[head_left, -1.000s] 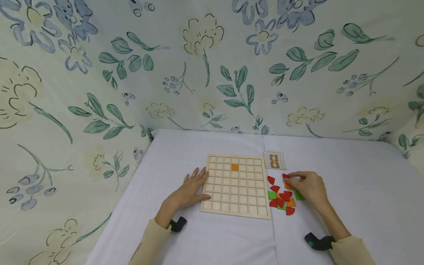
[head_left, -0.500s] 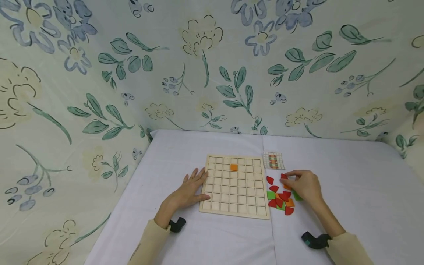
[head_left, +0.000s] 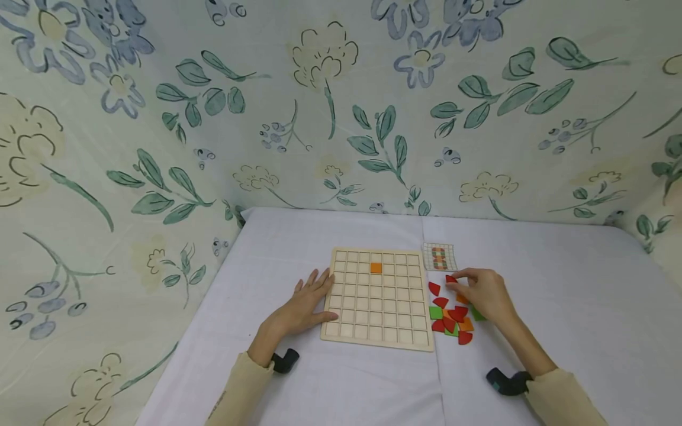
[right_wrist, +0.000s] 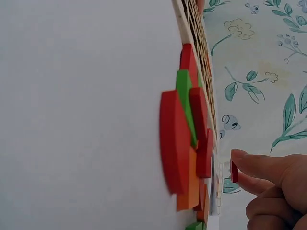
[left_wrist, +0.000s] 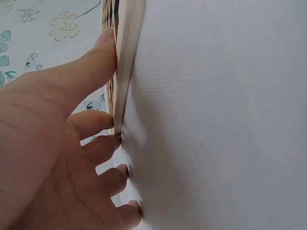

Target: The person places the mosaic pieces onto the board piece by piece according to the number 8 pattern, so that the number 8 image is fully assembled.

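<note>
Shifted toward the left edge of the counter (head_left: 586, 266), the red wedge (head_left: 450, 278) is pinched in the fingers of the right hand (head_left: 486, 293), right of the gridded board (head_left: 375, 302), which the left hand (head_left: 306, 305) touches with fingers spread.

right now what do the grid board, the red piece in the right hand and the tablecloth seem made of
The grid board looks like bare matte wood, going by its pale tan color. The red piece could be smooth painted wood or plastic; its even red leaves that open. The tablecloth seems to be matte fabric, as its soft creases suggest.
</note>
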`<act>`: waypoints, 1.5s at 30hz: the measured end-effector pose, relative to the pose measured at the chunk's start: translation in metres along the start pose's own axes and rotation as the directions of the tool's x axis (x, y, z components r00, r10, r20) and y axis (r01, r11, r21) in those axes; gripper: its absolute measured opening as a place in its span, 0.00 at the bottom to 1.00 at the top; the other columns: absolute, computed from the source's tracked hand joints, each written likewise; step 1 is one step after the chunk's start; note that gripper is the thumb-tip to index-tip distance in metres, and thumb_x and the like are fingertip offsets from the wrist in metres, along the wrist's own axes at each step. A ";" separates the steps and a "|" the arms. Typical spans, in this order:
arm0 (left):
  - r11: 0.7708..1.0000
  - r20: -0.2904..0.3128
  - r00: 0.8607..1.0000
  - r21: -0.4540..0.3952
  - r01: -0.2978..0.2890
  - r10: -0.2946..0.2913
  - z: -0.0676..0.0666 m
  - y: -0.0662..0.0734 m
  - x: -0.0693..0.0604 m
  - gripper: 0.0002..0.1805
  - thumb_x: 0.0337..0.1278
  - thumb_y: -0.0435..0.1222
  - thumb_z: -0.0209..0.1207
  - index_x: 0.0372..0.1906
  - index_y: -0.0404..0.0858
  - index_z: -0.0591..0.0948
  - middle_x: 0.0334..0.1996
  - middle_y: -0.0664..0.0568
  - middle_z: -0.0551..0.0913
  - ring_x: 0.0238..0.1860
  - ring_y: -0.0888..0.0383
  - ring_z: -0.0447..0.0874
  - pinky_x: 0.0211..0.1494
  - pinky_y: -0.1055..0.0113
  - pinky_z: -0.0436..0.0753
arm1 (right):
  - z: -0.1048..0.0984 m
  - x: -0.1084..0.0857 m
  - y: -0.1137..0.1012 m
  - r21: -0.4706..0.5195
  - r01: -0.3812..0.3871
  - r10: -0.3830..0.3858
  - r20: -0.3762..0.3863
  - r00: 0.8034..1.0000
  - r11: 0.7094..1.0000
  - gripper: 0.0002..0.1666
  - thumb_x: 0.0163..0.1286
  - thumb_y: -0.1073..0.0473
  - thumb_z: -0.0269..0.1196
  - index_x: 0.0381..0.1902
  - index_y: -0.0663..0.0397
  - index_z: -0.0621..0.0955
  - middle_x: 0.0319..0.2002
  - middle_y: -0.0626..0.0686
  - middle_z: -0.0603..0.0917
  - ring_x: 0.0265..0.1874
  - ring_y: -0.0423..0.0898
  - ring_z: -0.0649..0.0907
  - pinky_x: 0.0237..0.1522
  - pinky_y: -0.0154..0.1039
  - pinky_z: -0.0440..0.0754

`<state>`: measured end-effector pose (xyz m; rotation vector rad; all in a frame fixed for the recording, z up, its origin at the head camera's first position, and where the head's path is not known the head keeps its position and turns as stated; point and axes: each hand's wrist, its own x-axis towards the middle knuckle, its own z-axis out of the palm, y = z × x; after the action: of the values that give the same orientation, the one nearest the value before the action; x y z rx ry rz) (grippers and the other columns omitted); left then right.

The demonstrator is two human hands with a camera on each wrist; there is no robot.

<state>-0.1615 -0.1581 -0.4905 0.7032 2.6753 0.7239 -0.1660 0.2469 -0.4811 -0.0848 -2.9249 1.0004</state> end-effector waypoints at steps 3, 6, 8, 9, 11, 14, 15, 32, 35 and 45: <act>1.000 0.000 1.000 0.011 0.003 -0.003 0.000 -0.001 0.000 0.49 0.69 0.52 0.62 0.83 0.34 0.53 0.85 0.42 0.45 0.85 0.37 0.36 0.83 0.31 0.43 | 0.000 0.000 -0.011 0.023 0.014 -0.015 0.024 1.000 1.000 0.21 0.67 0.57 0.73 0.53 0.66 0.87 0.15 0.48 0.63 0.16 0.46 0.68 0.16 0.32 0.66; 1.000 -0.006 1.000 0.010 0.008 -0.008 -0.001 0.000 0.000 0.49 0.69 0.52 0.63 0.83 0.35 0.53 0.85 0.42 0.45 0.85 0.37 0.36 0.83 0.31 0.42 | 0.001 0.000 -0.022 0.063 0.007 -0.011 0.063 0.998 0.998 0.22 0.67 0.57 0.73 0.54 0.63 0.87 0.15 0.48 0.63 0.15 0.46 0.68 0.16 0.31 0.67; 1.000 -0.008 1.000 0.001 0.011 -0.011 -0.001 0.000 0.000 0.49 0.69 0.52 0.63 0.83 0.35 0.54 0.85 0.42 0.45 0.85 0.37 0.36 0.83 0.32 0.42 | 0.002 0.000 -0.029 0.081 0.005 -0.012 0.083 0.997 0.997 0.22 0.66 0.57 0.74 0.55 0.62 0.87 0.15 0.48 0.62 0.14 0.45 0.68 0.16 0.31 0.66; 1.000 -0.007 1.000 -0.002 0.011 -0.011 -0.001 0.000 0.000 0.49 0.69 0.52 0.63 0.83 0.35 0.54 0.85 0.42 0.46 0.85 0.37 0.36 0.83 0.32 0.42 | 0.003 0.000 -0.032 0.087 0.008 -0.016 0.088 0.996 0.996 0.21 0.66 0.57 0.74 0.54 0.61 0.87 0.15 0.48 0.62 0.14 0.45 0.67 0.16 0.31 0.65; 1.000 -0.003 1.000 -0.008 0.010 -0.010 -0.001 0.000 -0.001 0.49 0.69 0.52 0.63 0.82 0.35 0.54 0.85 0.42 0.46 0.85 0.37 0.36 0.83 0.32 0.41 | 0.006 0.000 -0.037 0.093 0.019 -0.028 0.094 0.995 0.995 0.21 0.65 0.56 0.75 0.53 0.61 0.88 0.15 0.47 0.62 0.13 0.45 0.66 0.15 0.31 0.64; 1.000 -0.002 1.000 -0.010 0.007 -0.007 0.000 0.000 -0.001 0.49 0.69 0.52 0.63 0.82 0.34 0.54 0.85 0.41 0.46 0.85 0.37 0.36 0.83 0.32 0.42 | 0.010 0.002 -0.043 0.106 0.035 -0.046 0.104 0.993 0.994 0.21 0.64 0.55 0.75 0.52 0.61 0.88 0.15 0.48 0.62 0.14 0.44 0.65 0.15 0.31 0.61; 1.000 -0.001 1.000 -0.004 0.007 -0.007 0.000 0.000 -0.001 0.49 0.69 0.52 0.63 0.83 0.34 0.54 0.85 0.41 0.46 0.85 0.37 0.36 0.83 0.32 0.42 | 0.012 0.003 -0.046 0.108 0.040 -0.052 0.106 0.993 0.993 0.21 0.64 0.55 0.76 0.51 0.61 0.88 0.15 0.48 0.62 0.14 0.44 0.64 0.15 0.31 0.60; 1.000 -0.006 1.000 -0.005 0.006 -0.006 0.000 0.001 -0.001 0.49 0.69 0.52 0.63 0.82 0.34 0.54 0.85 0.42 0.46 0.85 0.37 0.36 0.83 0.32 0.42 | 0.047 0.037 -0.076 0.141 0.160 -0.180 0.146 0.973 0.977 0.15 0.61 0.56 0.78 0.41 0.61 0.91 0.13 0.44 0.62 0.17 0.42 0.62 0.19 0.32 0.55; 1.000 -0.005 1.000 -0.014 0.005 -0.006 0.000 0.001 0.000 0.49 0.69 0.52 0.63 0.82 0.34 0.54 0.85 0.41 0.46 0.85 0.36 0.36 0.83 0.32 0.42 | 0.052 0.042 -0.078 0.147 0.152 -0.175 0.157 0.972 0.977 0.14 0.62 0.56 0.77 0.40 0.60 0.91 0.12 0.44 0.62 0.17 0.42 0.62 0.20 0.32 0.56; 1.000 0.004 1.000 -0.011 0.007 -0.007 0.000 0.000 0.000 0.49 0.69 0.53 0.62 0.83 0.35 0.54 0.85 0.42 0.46 0.85 0.37 0.36 0.83 0.32 0.42 | 0.061 0.049 -0.079 0.148 0.147 -0.171 0.164 0.972 0.978 0.15 0.62 0.54 0.77 0.41 0.60 0.91 0.12 0.45 0.67 0.15 0.41 0.61 0.19 0.32 0.57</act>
<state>-0.1618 -0.1581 -0.4902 0.6918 2.6671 0.7336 -0.2217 0.1507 -0.4801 0.2530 -2.9462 1.2327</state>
